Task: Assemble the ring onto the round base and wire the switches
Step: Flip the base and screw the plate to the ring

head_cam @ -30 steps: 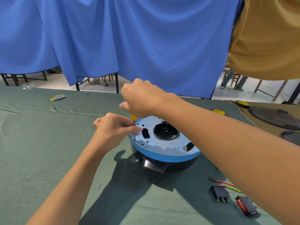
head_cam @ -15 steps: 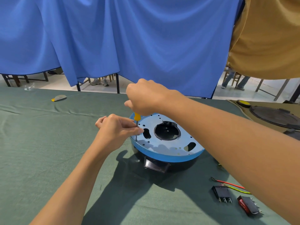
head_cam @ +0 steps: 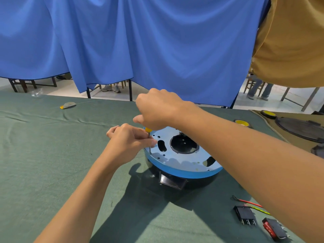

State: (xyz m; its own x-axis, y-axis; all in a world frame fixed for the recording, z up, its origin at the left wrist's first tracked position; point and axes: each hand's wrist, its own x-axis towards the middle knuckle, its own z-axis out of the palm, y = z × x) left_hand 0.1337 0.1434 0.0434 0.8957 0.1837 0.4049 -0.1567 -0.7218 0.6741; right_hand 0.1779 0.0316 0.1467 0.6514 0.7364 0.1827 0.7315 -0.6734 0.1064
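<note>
Steadying the upright screwdriver (head_cam: pixel 149 141): my right hand (head_cam: pixel 158 109) grips its handle from above, my left hand (head_cam: pixel 128 143) pinches the shaft with its fingers; tip meets the left rim of the ring (head_cam: pixel 184 163), atop the base (head_cam: pixel 196 181)

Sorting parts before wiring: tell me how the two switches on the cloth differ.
The black switch shows no red; the red switch has a red rocker. The black switch lies right beside the red and yellow wires; the red switch lies farther from them. Both lie loose on the green cloth, untouched.
</note>
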